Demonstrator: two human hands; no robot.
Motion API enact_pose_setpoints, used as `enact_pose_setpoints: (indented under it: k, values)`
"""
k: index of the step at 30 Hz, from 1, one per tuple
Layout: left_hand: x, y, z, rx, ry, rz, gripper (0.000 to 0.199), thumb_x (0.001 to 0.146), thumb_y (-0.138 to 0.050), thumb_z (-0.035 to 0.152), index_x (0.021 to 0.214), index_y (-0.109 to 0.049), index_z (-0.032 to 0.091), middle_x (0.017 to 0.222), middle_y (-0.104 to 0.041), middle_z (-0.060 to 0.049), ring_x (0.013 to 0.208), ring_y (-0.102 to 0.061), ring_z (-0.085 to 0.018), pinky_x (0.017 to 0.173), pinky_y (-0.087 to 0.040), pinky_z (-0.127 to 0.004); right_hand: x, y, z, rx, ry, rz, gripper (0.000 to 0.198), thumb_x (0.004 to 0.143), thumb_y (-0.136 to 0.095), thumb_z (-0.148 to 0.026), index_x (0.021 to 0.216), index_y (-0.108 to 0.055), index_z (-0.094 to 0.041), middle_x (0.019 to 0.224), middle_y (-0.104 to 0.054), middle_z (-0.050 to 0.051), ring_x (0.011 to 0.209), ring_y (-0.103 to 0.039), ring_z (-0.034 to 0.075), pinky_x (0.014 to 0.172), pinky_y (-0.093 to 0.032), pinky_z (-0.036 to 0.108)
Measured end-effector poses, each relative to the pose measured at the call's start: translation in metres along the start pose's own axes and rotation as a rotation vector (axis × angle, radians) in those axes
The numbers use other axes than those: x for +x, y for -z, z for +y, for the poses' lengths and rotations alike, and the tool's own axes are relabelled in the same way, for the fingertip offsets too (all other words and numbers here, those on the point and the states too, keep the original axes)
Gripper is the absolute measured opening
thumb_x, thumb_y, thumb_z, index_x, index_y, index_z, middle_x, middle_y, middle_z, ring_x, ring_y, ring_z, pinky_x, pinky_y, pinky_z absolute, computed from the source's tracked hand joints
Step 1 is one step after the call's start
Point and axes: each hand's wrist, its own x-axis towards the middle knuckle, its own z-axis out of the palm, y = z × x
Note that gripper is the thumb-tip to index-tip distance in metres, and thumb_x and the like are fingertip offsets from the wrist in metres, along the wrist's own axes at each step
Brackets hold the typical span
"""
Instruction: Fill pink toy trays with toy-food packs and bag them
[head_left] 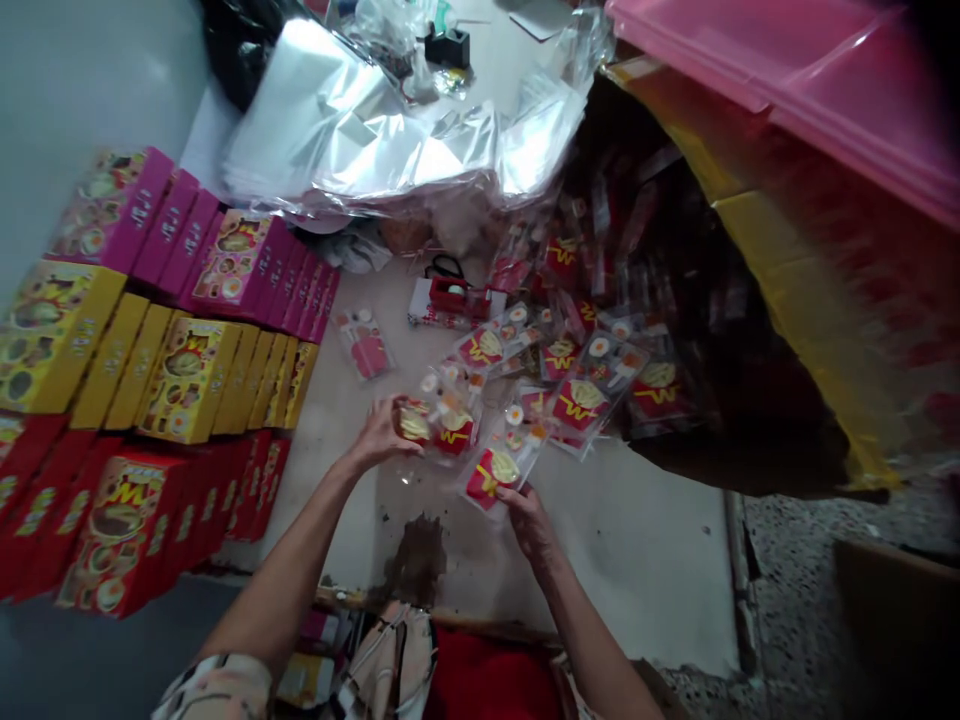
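My right hand (528, 515) pinches the lower edge of a clear plastic packet (504, 466) between thumb and fingers. Inside that packet are a red piece with a yellow zigzag, a cream-coloured noodle-like shape and a small fried-egg shape. To the left, my left hand (384, 434) is closed on another clear packet (414, 421) with a similar cream shape; its far side overlaps a neighbouring packet (454, 432). More packets of the same kind (581, 398) lie heaped just beyond both hands. One packet (365, 345) lies apart, red side up.
Rows of purple (232, 255), yellow (187, 370) and red boxes (127, 520) line the left. Silvery plastic bags (360, 130) lie at the back, near a red tape dispenser (450, 295) and scissors (445, 266). An open carton (795, 340) with packets leans at right under a pink tray (817, 70).
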Motion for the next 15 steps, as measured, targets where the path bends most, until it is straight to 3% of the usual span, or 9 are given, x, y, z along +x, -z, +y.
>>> enact_pose_setpoints:
  k: [3,6,10,13,15]
  values:
    - [0.031,0.0,0.002,0.115,-0.082,-0.217,0.09,0.04,-0.092,0.063,0.114,-0.064,0.018,0.127,-0.058,-0.016,0.122,-0.053,-0.037,0.109,-0.042,-0.049,0.034,-0.037,0.017,-0.06,0.078,0.083,0.068,0.058,-0.091,-0.032,0.121,-0.066,-0.019,0.118,-0.075,0.007,0.106,-0.07,0.026,0.104,-0.052,0.044]
    - [0.042,0.004,0.004,-0.102,0.025,-0.376,0.1,0.037,-0.093,0.062,0.121,-0.062,0.019,0.12,-0.066,-0.012,0.114,-0.06,-0.033,0.101,-0.048,-0.043,0.06,-0.068,0.028,0.029,0.214,0.261,0.085,0.053,-0.093,-0.03,0.13,-0.058,-0.022,0.122,-0.073,0.005,0.107,-0.07,0.023,0.101,-0.054,0.043]
    - [0.017,0.01,0.002,-0.418,0.244,-0.632,0.072,0.036,-0.089,0.065,0.086,-0.067,0.017,0.084,-0.071,-0.004,0.082,-0.065,-0.025,0.078,-0.054,-0.037,0.049,-0.084,0.024,0.109,-0.006,0.063,0.067,0.058,-0.091,-0.036,0.117,-0.067,-0.015,0.109,-0.077,0.009,0.099,-0.073,0.026,0.092,-0.059,0.043]
    - [0.001,0.03,0.014,-0.502,0.268,-0.643,0.061,0.042,-0.09,0.059,0.08,-0.068,0.017,0.077,-0.07,-0.002,0.074,-0.065,-0.021,0.073,-0.054,-0.034,0.019,-0.094,0.003,0.112,-0.027,-0.055,0.058,0.061,-0.09,-0.031,0.114,-0.071,-0.016,0.109,-0.078,0.008,0.102,-0.073,0.027,0.095,-0.059,0.041]
    - [0.016,0.059,0.042,-0.549,0.241,-0.576,0.061,0.045,-0.093,0.05,0.091,-0.071,0.017,0.084,-0.073,-0.002,0.078,-0.067,-0.021,0.074,-0.055,-0.033,0.009,-0.108,-0.025,0.15,0.021,-0.105,0.06,0.064,-0.089,-0.025,0.121,-0.07,-0.019,0.117,-0.076,0.006,0.108,-0.072,0.026,0.098,-0.058,0.04]
